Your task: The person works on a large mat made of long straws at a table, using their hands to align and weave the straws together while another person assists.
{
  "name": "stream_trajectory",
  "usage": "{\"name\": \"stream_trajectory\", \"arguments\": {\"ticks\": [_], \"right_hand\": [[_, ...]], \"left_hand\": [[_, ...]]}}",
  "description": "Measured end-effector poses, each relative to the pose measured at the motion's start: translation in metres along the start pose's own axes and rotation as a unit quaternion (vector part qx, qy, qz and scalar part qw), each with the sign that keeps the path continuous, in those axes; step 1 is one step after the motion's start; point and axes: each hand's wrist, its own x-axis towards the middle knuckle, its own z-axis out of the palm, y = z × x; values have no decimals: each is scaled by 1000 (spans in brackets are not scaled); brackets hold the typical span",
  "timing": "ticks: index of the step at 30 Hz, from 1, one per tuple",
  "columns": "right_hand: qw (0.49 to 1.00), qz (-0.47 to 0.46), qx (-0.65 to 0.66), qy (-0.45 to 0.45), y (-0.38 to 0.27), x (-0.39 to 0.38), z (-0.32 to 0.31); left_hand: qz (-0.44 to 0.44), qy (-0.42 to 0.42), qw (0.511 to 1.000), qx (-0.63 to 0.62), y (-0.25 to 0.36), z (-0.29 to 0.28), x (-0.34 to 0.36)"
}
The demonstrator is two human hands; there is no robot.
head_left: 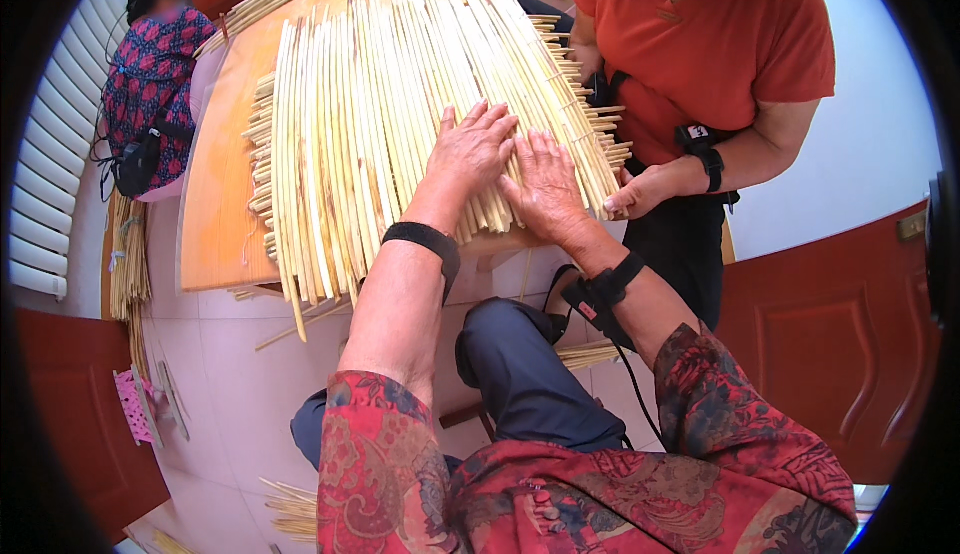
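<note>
Pale yellow stalks, reed-like and laid side by side, form a thick mat (350, 124) over the table. My left hand (472, 149) lies flat on the near part of the mat, fingers stretched toward the far right. Close beside it, my right hand (546, 184) rests palm down near the mat's front edge, fingers extended. Neither hand grips anything. Stalk ends stick out unevenly along the front, and one long stalk (297, 304) pokes out at the near left. Rows of cross stalks (262, 154) show underneath at the left side.
At the right, a co-worker in an orange shirt (700, 34) holds the mat's near right corner with one hand (645, 192). Another person (155, 84) sits at the far left. The orange tabletop (215, 214) shows beside the mat. Stalk bundles (130, 264) stand by the radiator (45, 194).
</note>
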Motion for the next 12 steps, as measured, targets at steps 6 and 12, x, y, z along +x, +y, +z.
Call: {"name": "stream_trajectory", "arguments": {"ticks": [6,12], "right_hand": [[1000,6,6,-10,-1,2,-3],[1000,11,4,-13,0,4,-1]], "left_hand": [[-4,-2,1000,12,1,0,1],[-8,-7,1000,17,1,1,2]]}}
